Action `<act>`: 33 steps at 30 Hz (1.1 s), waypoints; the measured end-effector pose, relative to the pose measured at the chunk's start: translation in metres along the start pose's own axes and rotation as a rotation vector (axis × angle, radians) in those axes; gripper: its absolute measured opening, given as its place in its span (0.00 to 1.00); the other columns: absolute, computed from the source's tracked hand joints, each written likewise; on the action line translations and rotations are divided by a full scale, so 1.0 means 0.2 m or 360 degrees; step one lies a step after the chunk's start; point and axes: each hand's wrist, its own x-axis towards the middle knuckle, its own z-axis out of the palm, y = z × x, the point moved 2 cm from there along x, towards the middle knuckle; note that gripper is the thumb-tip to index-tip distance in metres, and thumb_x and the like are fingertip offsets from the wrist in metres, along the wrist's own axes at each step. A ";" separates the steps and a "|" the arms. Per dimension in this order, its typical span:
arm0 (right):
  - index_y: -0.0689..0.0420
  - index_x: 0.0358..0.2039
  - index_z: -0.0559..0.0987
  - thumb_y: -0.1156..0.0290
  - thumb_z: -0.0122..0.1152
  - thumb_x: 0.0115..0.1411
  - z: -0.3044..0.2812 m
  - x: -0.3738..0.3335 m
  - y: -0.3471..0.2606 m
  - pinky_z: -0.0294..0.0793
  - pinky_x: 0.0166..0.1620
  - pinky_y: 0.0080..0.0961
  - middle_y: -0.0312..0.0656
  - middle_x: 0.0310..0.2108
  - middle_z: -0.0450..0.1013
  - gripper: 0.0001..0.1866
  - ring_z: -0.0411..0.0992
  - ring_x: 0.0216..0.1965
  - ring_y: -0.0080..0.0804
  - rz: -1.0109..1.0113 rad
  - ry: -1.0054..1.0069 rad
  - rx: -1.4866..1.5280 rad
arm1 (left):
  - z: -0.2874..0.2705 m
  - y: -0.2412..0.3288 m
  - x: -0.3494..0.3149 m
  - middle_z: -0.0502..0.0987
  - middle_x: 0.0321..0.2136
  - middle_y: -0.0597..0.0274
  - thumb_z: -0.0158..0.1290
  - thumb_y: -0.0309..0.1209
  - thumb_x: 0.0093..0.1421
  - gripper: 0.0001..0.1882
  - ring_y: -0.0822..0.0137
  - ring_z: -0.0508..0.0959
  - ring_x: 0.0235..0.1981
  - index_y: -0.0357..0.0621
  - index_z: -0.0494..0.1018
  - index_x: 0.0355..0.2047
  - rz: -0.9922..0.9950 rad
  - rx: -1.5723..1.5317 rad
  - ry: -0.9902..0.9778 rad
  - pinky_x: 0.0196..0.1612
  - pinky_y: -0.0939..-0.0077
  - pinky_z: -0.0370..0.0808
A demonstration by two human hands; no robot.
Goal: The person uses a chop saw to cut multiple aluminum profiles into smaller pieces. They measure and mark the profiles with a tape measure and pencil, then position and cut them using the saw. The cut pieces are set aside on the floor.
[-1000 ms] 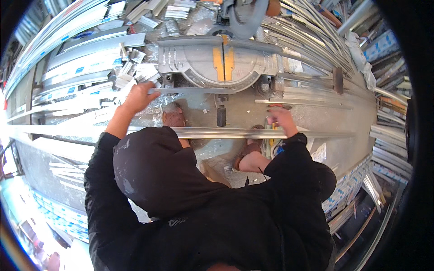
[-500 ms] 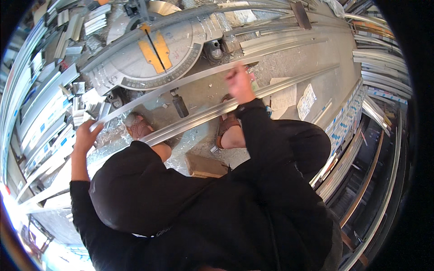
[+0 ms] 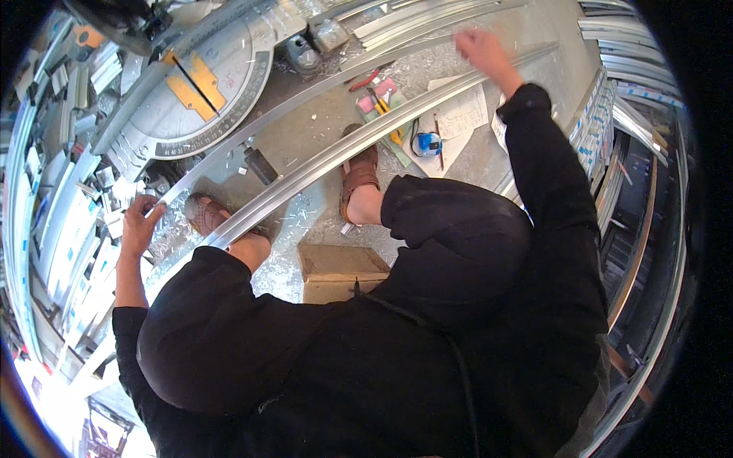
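In the head view, the left hand [image 3: 139, 227], left of centre, pinches one end of a thin metal strip [image 3: 294, 101] between thumb and fingers. The strip slants from there, past the saw's rounded front, toward the upper right of the frame. The right hand [image 3: 485, 55] is near its far end, fingers curled but blurred; I cannot tell whether its grip has hold of the metal. Below, a thicker metal profile [image 3: 305, 175] runs roughly alongside, passing over pliers, a cutter and papers. The miter saw [image 3: 202, 84] sits at upper left.

The strip looks long and slim, so it could bow or twist if only the left pinch bears it; a slip there might swing an end against the saw or the profile. Bare fingers could be nicked by a sharp edge sliding through, and loose offcuts at left could snag the strip's end.
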 end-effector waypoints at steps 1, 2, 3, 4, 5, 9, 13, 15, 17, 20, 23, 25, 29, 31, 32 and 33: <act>0.63 0.33 0.82 0.57 0.58 0.64 0.04 -0.10 0.11 0.75 0.36 0.38 0.54 0.28 0.78 0.19 0.77 0.31 0.45 -0.0048 -0.0044 -0.0327 | 0.01 0.03 -0.01 0.81 0.35 0.52 0.64 0.35 0.60 0.17 0.64 0.81 0.40 0.35 0.77 0.43 -0.0018 -0.0004 -0.0026 0.47 0.70 0.75; 0.64 0.32 0.82 0.53 0.58 0.62 0.12 -0.24 0.24 0.74 0.40 0.48 0.61 0.29 0.76 0.22 0.77 0.33 0.56 0.0142 -0.0074 -0.0255 | -0.01 0.06 0.00 0.83 0.38 0.50 0.63 0.32 0.60 0.17 0.58 0.82 0.45 0.35 0.77 0.46 0.0032 -0.0039 -0.0052 0.50 0.66 0.76; 0.62 0.29 0.82 0.58 0.57 0.63 0.20 -0.36 0.36 0.76 0.33 0.35 0.44 0.23 0.78 0.19 0.76 0.25 0.32 0.0093 -0.0179 -0.0606 | -0.03 0.09 0.00 0.83 0.40 0.49 0.62 0.31 0.60 0.17 0.55 0.82 0.46 0.36 0.77 0.48 0.0021 0.0139 -0.0001 0.51 0.65 0.75; 0.60 0.31 0.84 0.58 0.58 0.62 0.32 -0.51 0.47 0.77 0.37 0.38 0.47 0.25 0.79 0.17 0.78 0.29 0.39 0.0244 -0.0239 -0.0576 | -0.06 0.13 0.01 0.82 0.42 0.48 0.62 0.30 0.60 0.18 0.52 0.82 0.47 0.37 0.76 0.49 0.0046 0.0250 0.0044 0.52 0.63 0.75; 0.59 0.32 0.85 0.59 0.58 0.60 0.43 -0.64 0.54 0.78 0.40 0.42 0.51 0.28 0.80 0.16 0.81 0.32 0.47 0.0159 -0.0238 -0.0681 | -0.08 0.18 0.02 0.82 0.43 0.47 0.61 0.29 0.60 0.19 0.49 0.81 0.48 0.37 0.76 0.51 0.0069 0.0325 0.0083 0.53 0.62 0.75; 0.57 0.56 0.76 0.70 0.68 0.50 0.78 -0.98 0.65 0.74 0.55 0.39 0.52 0.51 0.75 0.30 0.73 0.53 0.52 0.0245 -0.0101 -0.0406 | -0.17 0.45 -0.04 0.73 0.58 0.45 0.60 0.28 0.60 0.29 0.47 0.73 0.58 0.45 0.68 0.62 0.0221 0.1022 0.0001 0.60 0.57 0.70; 0.55 0.62 0.69 0.69 0.71 0.48 0.92 -1.01 0.64 0.72 0.56 0.40 0.48 0.55 0.71 0.39 0.70 0.54 0.52 0.0123 -0.0077 -0.0667 | -0.05 0.86 -0.07 0.78 0.49 0.47 0.61 0.23 0.57 0.21 0.47 0.77 0.52 0.40 0.75 0.52 0.0465 0.0823 -0.0336 0.57 0.58 0.73; 0.55 0.62 0.68 0.67 0.73 0.46 0.92 -0.99 0.60 0.72 0.56 0.41 0.49 0.54 0.69 0.41 0.70 0.53 0.52 0.0142 -0.0036 -0.0677 | 0.14 1.08 -0.07 0.79 0.46 0.47 0.61 0.20 0.55 0.17 0.47 0.79 0.48 0.38 0.77 0.46 0.0821 0.0610 -0.0335 0.53 0.60 0.76; 0.56 0.62 0.68 0.64 0.74 0.45 0.89 -1.00 0.53 0.73 0.55 0.41 0.52 0.53 0.68 0.42 0.71 0.52 0.53 0.0238 -0.0017 -0.0644 | 0.40 1.28 -0.05 0.79 0.45 0.48 0.61 0.23 0.57 0.16 0.47 0.80 0.47 0.39 0.77 0.47 0.0849 0.0321 -0.0454 0.52 0.61 0.76; 0.60 0.60 0.68 0.61 0.77 0.43 0.85 -1.08 0.33 0.74 0.53 0.40 0.55 0.51 0.69 0.44 0.71 0.51 0.51 0.0508 0.0144 0.0058 | 0.90 1.61 0.03 0.80 0.47 0.51 0.58 0.31 0.63 0.19 0.57 0.81 0.49 0.38 0.74 0.53 0.0892 -0.0140 -0.0558 0.53 0.63 0.76; 0.63 0.62 0.65 0.57 0.76 0.48 0.84 -1.15 0.16 0.74 0.54 0.35 0.56 0.54 0.68 0.45 0.73 0.52 0.45 0.0330 -0.0004 0.0897 | 1.38 1.86 0.09 0.80 0.46 0.50 0.56 0.38 0.66 0.26 0.57 0.81 0.48 0.35 0.69 0.59 0.0578 -0.0548 -0.0569 0.54 0.65 0.76; 0.63 0.61 0.70 0.61 0.71 0.55 0.85 -1.17 0.16 0.75 0.50 0.31 0.53 0.50 0.73 0.36 0.77 0.46 0.39 0.0333 -0.0401 0.1845 | 1.53 1.91 0.12 0.80 0.46 0.49 0.55 0.40 0.68 0.27 0.57 0.81 0.49 0.34 0.68 0.59 0.0267 -0.0654 -0.0666 0.54 0.64 0.76; 0.67 0.47 0.80 0.66 0.66 0.60 0.85 -1.00 0.54 0.77 0.47 0.32 0.50 0.43 0.79 0.19 0.78 0.43 0.37 0.0665 0.0339 0.0831 | 1.44 1.74 0.13 0.81 0.44 0.53 0.55 0.40 0.66 0.20 0.58 0.81 0.48 0.38 0.73 0.51 -0.0580 -0.1689 -0.1288 0.56 0.60 0.76; 0.64 0.48 0.79 0.67 0.65 0.59 0.90 -0.95 0.74 0.75 0.50 0.40 0.54 0.44 0.78 0.19 0.77 0.46 0.49 0.0483 0.0547 0.0020 | 1.39 1.65 0.07 0.81 0.45 0.55 0.54 0.40 0.66 0.20 0.58 0.81 0.46 0.38 0.74 0.51 -0.0665 -0.2146 -0.1194 0.56 0.60 0.75; 0.63 0.47 0.79 0.67 0.64 0.58 0.93 -0.95 0.83 0.73 0.53 0.43 0.55 0.44 0.77 0.18 0.75 0.47 0.54 0.0584 0.0508 -0.0170 | 1.36 1.61 0.06 0.81 0.46 0.55 0.49 0.41 0.67 0.22 0.58 0.81 0.46 0.37 0.74 0.53 -0.0734 -0.2159 -0.1176 0.57 0.59 0.74; 0.64 0.46 0.78 0.68 0.63 0.59 0.97 -0.96 0.91 0.73 0.52 0.45 0.56 0.43 0.77 0.17 0.75 0.47 0.55 0.0599 0.0416 -0.0140 | 1.34 1.57 0.03 0.81 0.47 0.57 0.48 0.41 0.67 0.22 0.60 0.80 0.47 0.39 0.74 0.53 -0.0797 -0.2153 -0.1140 0.57 0.61 0.74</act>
